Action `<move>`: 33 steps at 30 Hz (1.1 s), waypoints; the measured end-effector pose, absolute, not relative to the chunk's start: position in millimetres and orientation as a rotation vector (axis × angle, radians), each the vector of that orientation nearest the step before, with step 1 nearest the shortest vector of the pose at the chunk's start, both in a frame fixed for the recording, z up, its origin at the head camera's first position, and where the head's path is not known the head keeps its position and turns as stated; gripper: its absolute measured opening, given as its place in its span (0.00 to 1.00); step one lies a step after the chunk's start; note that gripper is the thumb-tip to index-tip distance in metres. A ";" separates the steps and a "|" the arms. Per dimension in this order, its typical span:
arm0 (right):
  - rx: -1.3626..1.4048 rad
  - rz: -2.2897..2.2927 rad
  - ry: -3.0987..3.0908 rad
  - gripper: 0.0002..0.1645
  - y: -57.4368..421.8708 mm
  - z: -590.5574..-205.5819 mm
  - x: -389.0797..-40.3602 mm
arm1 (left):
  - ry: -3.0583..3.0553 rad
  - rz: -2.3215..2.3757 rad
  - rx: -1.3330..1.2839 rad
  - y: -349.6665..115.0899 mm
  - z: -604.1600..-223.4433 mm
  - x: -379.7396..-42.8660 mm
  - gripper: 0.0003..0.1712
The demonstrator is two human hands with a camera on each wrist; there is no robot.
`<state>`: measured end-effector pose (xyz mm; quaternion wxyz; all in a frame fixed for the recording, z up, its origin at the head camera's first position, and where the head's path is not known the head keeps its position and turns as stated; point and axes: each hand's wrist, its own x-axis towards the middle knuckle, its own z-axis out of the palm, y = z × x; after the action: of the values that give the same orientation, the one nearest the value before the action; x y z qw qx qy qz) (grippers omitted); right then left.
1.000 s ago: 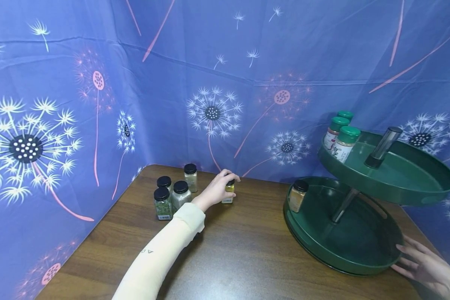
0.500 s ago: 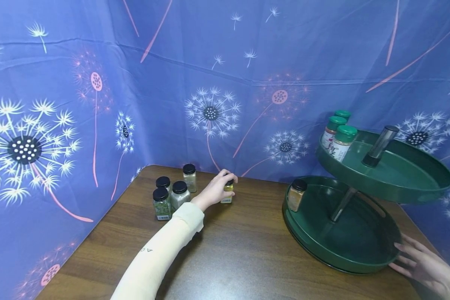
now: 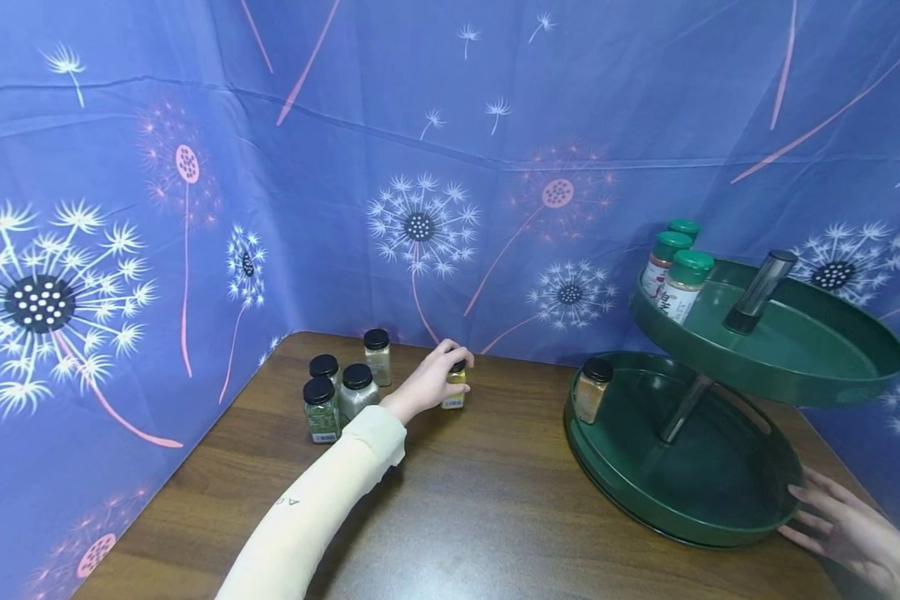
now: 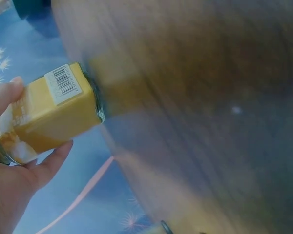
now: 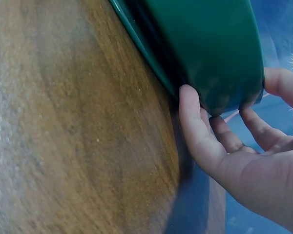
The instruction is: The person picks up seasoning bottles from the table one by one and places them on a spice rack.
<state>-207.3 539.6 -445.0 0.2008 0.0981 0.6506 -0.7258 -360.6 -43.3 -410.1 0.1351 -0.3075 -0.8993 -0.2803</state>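
A small glass spice jar with yellow contents (image 3: pixel 453 395) is at the back of the table, near the blue cloth. My left hand (image 3: pixel 437 377) grips it from above around its black lid and upper sides. In the left wrist view, the jar (image 4: pixel 53 109) shows a barcode label, with thumb and fingers on opposite sides. Whether its base touches the wood, I cannot tell. At the right, my right hand (image 3: pixel 840 525) rests spread fingertips against the outer wall of the lower tier of a green two-tier turntable (image 3: pixel 720 483). The right wrist view shows several fingers touching that green wall (image 5: pixel 219 58).
Black-lidded spice jars (image 3: pixel 321 410) stand clustered left of my left forearm. An orange-brown spice jar (image 3: pixel 592 392) sits in the lower tier's left side. Green-capped shakers (image 3: pixel 681 287) occupy the upper tier (image 3: pixel 832 333), around a metal post (image 3: pixel 761 292). Patterned cloth (image 3: pixel 495 208) borders the wooden table (image 3: pixel 487 500).
The head view has drifted slightly. My left hand stays on the yellow spice jar, and my right hand stays at the lower tier. Neither visibly moves relative to the table.
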 end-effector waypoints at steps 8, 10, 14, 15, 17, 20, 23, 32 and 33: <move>0.282 -1.983 1.884 0.45 537.9 -443.1 -207.0 | -2.535 -0.788 -0.949 -39.0 -391.3 -356.6 0.21; 0.304 -1.965 1.900 0.46 537.2 -441.9 -207.8 | -2.520 -0.769 -0.957 -38.2 -386.3 -356.0 0.22; 0.330 -1.945 1.916 0.46 535.5 -439.7 -208.5 | -2.496 -0.737 -0.969 -37.2 -379.0 -355.1 0.22; 0.329 -1.942 1.920 0.46 535.1 -439.3 -208.5 | -2.503 -0.732 -0.970 -37.1 -376.9 -354.7 0.22; 0.328 -1.942 1.922 0.46 534.4 -438.7 -207.9 | -2.516 -0.731 -0.972 -36.6 -372.7 -353.5 0.22; 0.318 -1.957 1.907 0.47 533.7 -437.9 -207.4 | -2.546 -0.732 -0.967 -35.0 -365.6 -352.4 0.21; 0.321 -1.976 1.886 0.48 533.4 -437.1 -207.4 | -2.559 -0.716 -0.965 -32.6 -358.2 -351.8 0.21; 0.352 -1.963 1.879 0.50 534.3 -435.9 -209.1 | -2.549 -0.677 -0.981 -24.3 -336.5 -346.9 0.21; 0.352 -1.964 1.876 0.50 534.8 -436.2 -209.3 | -2.551 -0.675 -0.980 -23.2 -334.4 -346.3 0.21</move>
<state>-209.3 534.8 -436.2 0.2001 0.1260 0.6712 -0.7026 -346.3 -23.2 -334.4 0.1626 -0.3435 -0.8942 -0.2366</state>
